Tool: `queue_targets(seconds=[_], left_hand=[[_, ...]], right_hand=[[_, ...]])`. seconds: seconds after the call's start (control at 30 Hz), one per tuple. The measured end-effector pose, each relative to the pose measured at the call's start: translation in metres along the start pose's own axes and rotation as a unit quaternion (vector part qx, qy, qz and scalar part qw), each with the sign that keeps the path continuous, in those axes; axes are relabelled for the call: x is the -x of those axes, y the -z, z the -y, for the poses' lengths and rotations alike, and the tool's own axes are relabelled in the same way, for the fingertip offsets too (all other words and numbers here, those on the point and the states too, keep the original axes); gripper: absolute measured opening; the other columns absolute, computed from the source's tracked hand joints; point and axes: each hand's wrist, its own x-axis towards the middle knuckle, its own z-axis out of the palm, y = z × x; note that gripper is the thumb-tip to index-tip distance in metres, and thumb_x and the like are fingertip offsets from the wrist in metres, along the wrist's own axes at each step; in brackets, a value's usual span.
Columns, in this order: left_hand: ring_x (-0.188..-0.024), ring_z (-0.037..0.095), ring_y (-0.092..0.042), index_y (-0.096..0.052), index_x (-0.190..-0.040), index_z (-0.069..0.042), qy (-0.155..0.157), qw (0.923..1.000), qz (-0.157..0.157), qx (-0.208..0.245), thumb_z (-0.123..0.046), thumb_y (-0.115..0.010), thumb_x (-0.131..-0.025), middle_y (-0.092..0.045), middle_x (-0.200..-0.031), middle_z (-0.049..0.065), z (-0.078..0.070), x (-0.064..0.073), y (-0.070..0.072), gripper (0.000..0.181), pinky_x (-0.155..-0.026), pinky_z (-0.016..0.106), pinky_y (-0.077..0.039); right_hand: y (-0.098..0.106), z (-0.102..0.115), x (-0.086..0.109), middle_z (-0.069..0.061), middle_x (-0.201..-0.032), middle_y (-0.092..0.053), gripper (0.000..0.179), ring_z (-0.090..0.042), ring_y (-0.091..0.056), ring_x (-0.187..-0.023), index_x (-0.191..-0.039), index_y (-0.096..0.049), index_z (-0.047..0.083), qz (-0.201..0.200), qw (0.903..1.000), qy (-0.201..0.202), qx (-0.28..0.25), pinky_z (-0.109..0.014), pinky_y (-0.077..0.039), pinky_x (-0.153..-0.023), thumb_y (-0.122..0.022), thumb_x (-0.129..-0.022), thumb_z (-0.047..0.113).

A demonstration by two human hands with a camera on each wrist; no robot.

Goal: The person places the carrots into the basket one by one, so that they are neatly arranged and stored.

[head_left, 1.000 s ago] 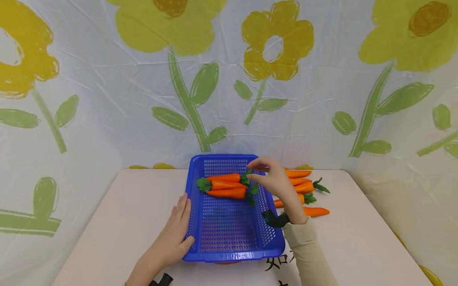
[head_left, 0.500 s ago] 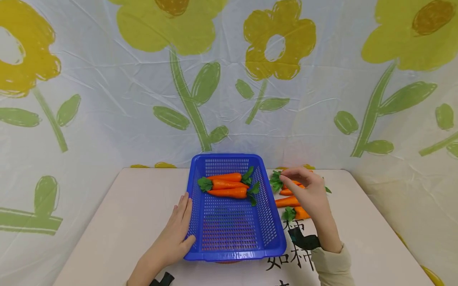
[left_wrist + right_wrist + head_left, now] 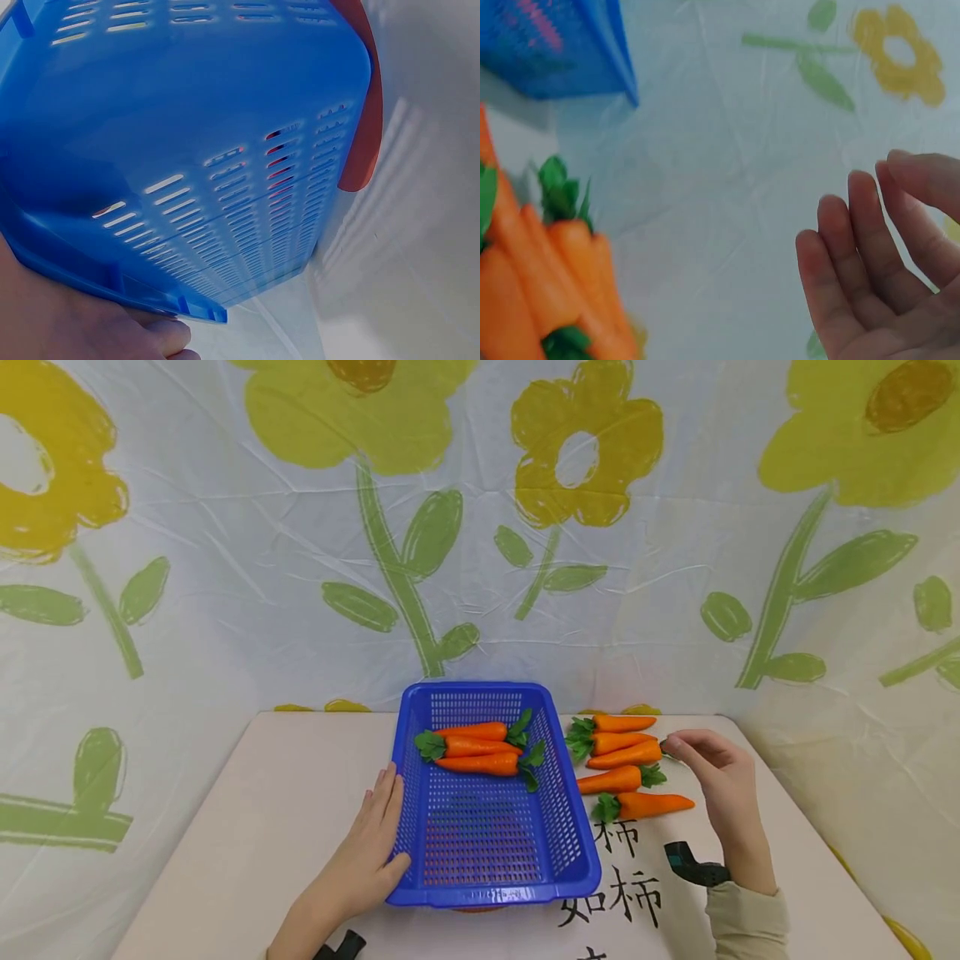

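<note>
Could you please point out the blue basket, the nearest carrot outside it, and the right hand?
Blue basket (image 3: 491, 896), head view: its front rim.
Nearest outside carrot (image 3: 655, 805), head view: middle of its orange body.
Right hand (image 3: 725, 779), head view: the middle of the hand.

**A curtained-off tabletop set-up**

You are at a screened table corner, more a small staged booth than a furnished room; whether it stands in a home, lab or office, you cannot tell from here. Creased, pale cloth (image 3: 480, 527) printed with large yellow flowers (image 3: 637, 435) hangs behind the table (image 3: 300, 793) and along both sides. Your tabletop is pale, with black brush-style characters (image 3: 633, 897) on it. A black device (image 3: 697, 864) sits at your right wrist. The carrots (image 3: 626, 755) and blue plastic basket (image 3: 495, 895) lend a kitchen touch.
</note>
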Motion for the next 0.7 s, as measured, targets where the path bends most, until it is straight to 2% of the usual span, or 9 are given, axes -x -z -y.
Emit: queue_targets(seconds=[0.07, 0.23, 0.37, 0.7], left_hand=[[-0.151, 0.029, 0.006, -0.007, -0.156, 0.006, 0.000, 1.0000, 0.000, 0.000, -0.010, -0.060, -0.081, 0.004, -0.165, 0.019, 0.000, 0.000, 0.000, 0.094, -0.121, 0.047, -0.002], [-0.151, 0.032, 0.004, -0.007, -0.156, 0.006, 0.001, 1.0000, 0.000, 0.002, -0.009, -0.060, -0.081, 0.004, -0.165, 0.019, -0.001, 0.000, 0.000, 0.094, -0.121, 0.044, 0.000], [-0.151, 0.032, 0.004, -0.007, -0.156, 0.007, 0.000, 1.0000, -0.001, 0.002, -0.010, -0.060, -0.081, 0.004, -0.165, 0.019, 0.000, 0.000, 0.000, 0.094, -0.121, 0.042, 0.002], [-0.151, 0.030, 0.006, -0.007, -0.156, 0.006, -0.001, 1.0000, -0.004, -0.001, -0.011, -0.060, -0.080, 0.003, -0.165, 0.019, 0.000, 0.000, 0.000, 0.094, -0.121, 0.039, 0.004]], right_hand=[[0.011, -0.012, 0.001, -0.001, -0.094, -0.073, 0.021, -0.013, -0.066, -0.089, -0.106, -0.064, -0.016, 0.010, 0.9998, -0.007, -0.016, -0.016, -0.050, -0.086, -0.065, -0.092, 0.000], [0.034, -0.038, 0.007, 0.000, -0.096, -0.073, 0.024, -0.012, -0.066, -0.091, -0.110, -0.061, -0.018, 0.029, 0.9990, -0.033, -0.011, -0.016, -0.050, -0.086, -0.063, -0.094, 0.000], [0.048, -0.058, 0.013, 0.002, -0.097, -0.074, 0.024, -0.010, -0.067, -0.091, -0.112, -0.063, -0.016, 0.037, 0.9967, -0.068, -0.020, -0.014, -0.050, -0.086, -0.062, -0.094, 0.000], [0.067, -0.098, 0.021, 0.006, -0.104, -0.074, 0.031, -0.002, -0.064, -0.096, -0.118, -0.062, -0.015, 0.062, 0.9892, -0.129, 0.032, -0.009, -0.046, -0.084, -0.062, -0.096, 0.007]])
